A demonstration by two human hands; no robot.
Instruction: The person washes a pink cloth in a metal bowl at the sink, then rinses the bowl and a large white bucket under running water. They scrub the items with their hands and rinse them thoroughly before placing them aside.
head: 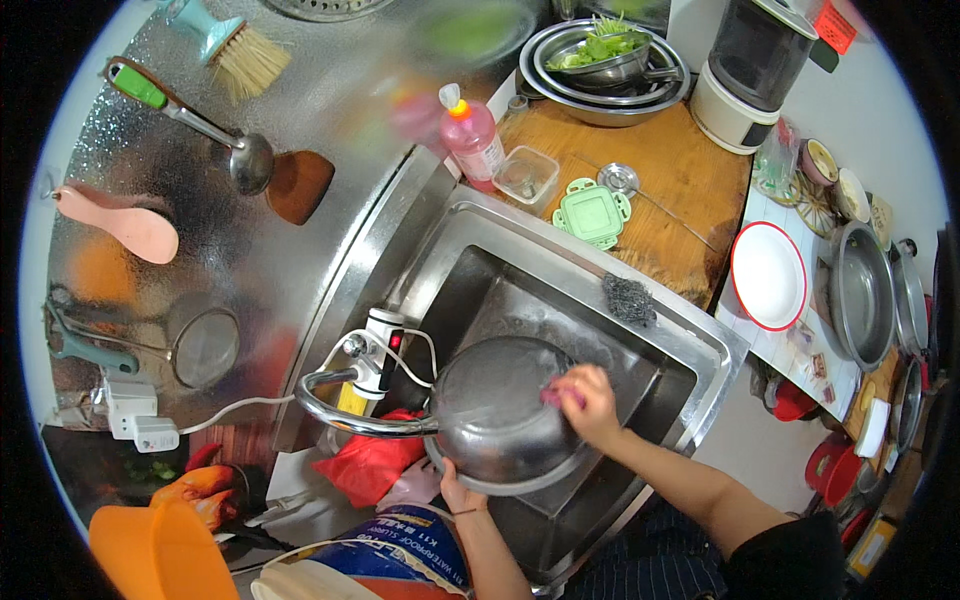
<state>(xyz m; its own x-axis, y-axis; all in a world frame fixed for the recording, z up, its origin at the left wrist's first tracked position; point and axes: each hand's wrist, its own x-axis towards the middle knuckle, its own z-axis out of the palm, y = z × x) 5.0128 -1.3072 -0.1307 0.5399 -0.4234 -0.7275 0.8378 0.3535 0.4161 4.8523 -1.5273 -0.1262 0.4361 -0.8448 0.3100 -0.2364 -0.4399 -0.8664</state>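
Observation:
A large stainless-steel basin (495, 412) is tilted in the metal sink (675, 390), its outer bottom facing up. My left hand (459, 491) grips the basin's rim at the lower side, near the sink's edge. With my right hand (589, 405) I press a pink-purple scrubbing cloth or pad (561, 395) against the basin's outer wall. The chrome faucet spout (360, 426) reaches to the basin's left side. A steel-wool scrubber (628, 300) lies on the sink's far rim.
A pink soap bottle (472, 146), a clear plastic box (527, 176) and a green lid (592, 214) stand on the wooden counter (667, 195). Nested bowls (604, 109) hold greens. A blue bucket (397, 551) and red bag (371, 457) sit left of the sink. Utensils, including a ladle (251, 165), hang on the wall.

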